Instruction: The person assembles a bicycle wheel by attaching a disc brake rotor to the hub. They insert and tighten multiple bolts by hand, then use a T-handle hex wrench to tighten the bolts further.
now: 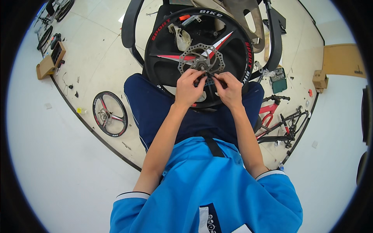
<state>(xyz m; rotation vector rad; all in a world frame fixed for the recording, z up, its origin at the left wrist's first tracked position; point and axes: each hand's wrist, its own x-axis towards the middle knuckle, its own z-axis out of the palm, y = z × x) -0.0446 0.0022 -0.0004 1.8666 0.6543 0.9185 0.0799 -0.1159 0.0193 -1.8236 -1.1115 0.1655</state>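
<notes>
A black bicycle wheel (237, 54) with red and white spokes rests on my lap. A silver brake disc (190, 58) sits at its hub. My left hand (188, 87) and my right hand (229, 90) meet just below the hub, fingers pinched together around a small dark part at the axle (206, 72). What exactly each finger grips is too small to tell. My legs in dark blue trousers (155, 108) lie under the wheel.
A second black wheel (110, 113) lies on the floor at my left. A red bicycle frame (278, 120) lies at my right. A small parts box (278, 79), cardboard boxes (50, 60) and chair arms (130, 23) surround me.
</notes>
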